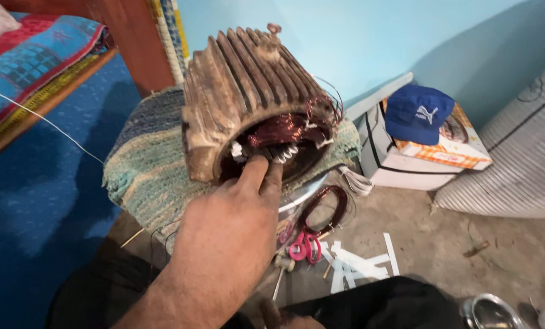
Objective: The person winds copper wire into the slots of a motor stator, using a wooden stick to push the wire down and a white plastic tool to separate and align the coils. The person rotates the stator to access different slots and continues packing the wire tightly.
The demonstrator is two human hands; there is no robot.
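Motor housing: a ribbed, rust-brown motor housing [248, 91] is laid on its side on a woven cushion [150, 164], with its open end turned toward the camera.
Windings: copper windings [284, 129] and white insulation slips [284, 152] are seen inside the open end.
Hand: one hand [236, 225] is reached up from the lower middle; which of the two it is cannot be told for sure. Its fingertips [263, 167] are pressed against the lower rim of the opening, touching the white slips; nothing is gripped, and the fingers are held stretched rather than clenched.
Other hand: only a small part is seen at the bottom edge, and its state cannot be told.
Cushion: it is set between the blue carpet [35, 213] and the bare concrete floor [443, 237].
Floor, beside the cushion: a loose coil of copper wire [327, 207], pink-handled scissors [306, 247] and white paper strips [358, 265] are lain close together, just below the housing.
Floor, toward the wall: a white box [400, 164] is stood by the wall, with a blue cap [417, 113] placed on a carton on top of it.
Bottom right corner: the rim of a steel bowl [492, 311] is seen.
Upper left: folded patterned blankets [28, 55] are stacked on a wooden ledge.
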